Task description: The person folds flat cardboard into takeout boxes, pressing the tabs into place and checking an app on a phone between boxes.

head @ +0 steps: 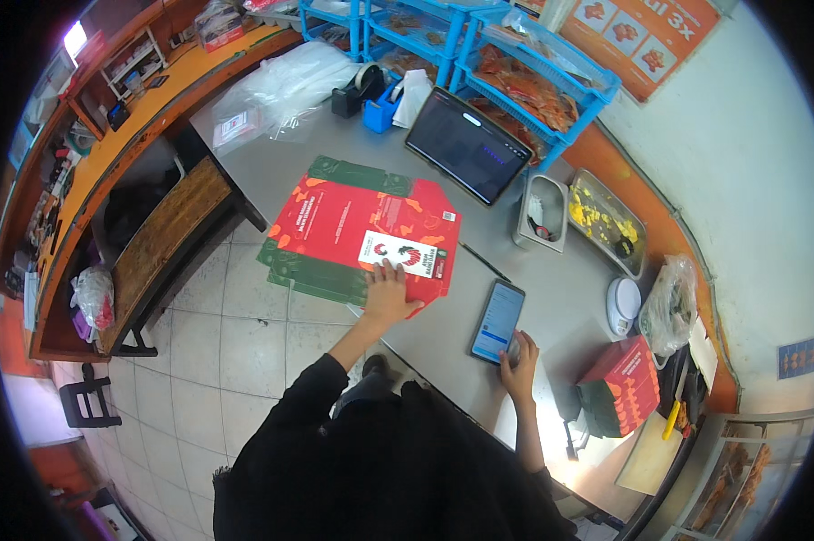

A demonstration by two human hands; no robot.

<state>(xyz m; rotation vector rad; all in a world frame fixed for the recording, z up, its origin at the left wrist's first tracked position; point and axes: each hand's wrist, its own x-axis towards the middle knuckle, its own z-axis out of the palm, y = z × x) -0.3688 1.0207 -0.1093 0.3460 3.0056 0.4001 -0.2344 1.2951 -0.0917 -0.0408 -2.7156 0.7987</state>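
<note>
A flat red and green printed cardboard box blank (pixel 332 230) lies on the metal table, its left end jutting past the table edge. My left hand (pixel 386 297) rests on it with spread fingers, the tips at a white printed panel (pixel 396 250). To the right, a smartphone (pixel 498 318) lies face up with its screen lit. Beside its lower right corner is my right hand (pixel 520 368), thumb touching the phone's edge and fingers curved apart. A small greyish thing shows between thumb and fingers, too unclear to name. A dark pencil or thin stick (pixel 484 262) lies above the phone.
A tablet (pixel 469 145) leans before blue plastic racks (pixel 549 81) of bagged food. Tape dispensers (pixel 382 111) and plastic bags (pixel 292 78) lie at the far left. Rightward stand metal trays (pixel 578 177), a scale (pixel 623 306), a folded box (pixel 623 389) and a yellow-handled knife (pixel 671 420).
</note>
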